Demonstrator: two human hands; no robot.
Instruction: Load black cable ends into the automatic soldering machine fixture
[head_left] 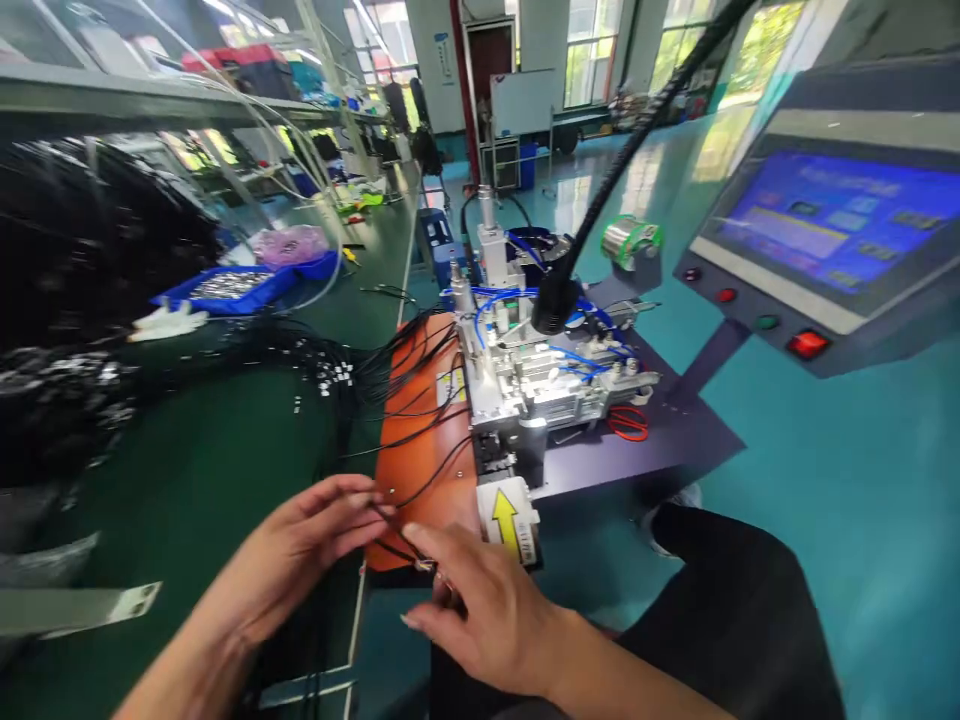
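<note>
My left hand (322, 525) is closed in a pinch on a thin black cable (397, 549), over the front end of an orange plate (427, 450). The fingers of my right hand (491, 610) are curled around the same cable close to its end, where small bare or coloured wires (425, 565) show. My right thumb stands somewhat apart, and part of the grip is hidden behind the fingers. More black cables (431, 435) lie across the orange plate and run into the side of a metal machine (517, 370) with blue air tubes.
A white block with a yellow arrow (506, 510) sits just beyond my right hand. A bundle of cables (292, 345) covers the green bench (225, 430), with a blue tray (255, 300) behind. Red-handled scissors (628, 424) lie right of the machine, below a control screen (832, 225).
</note>
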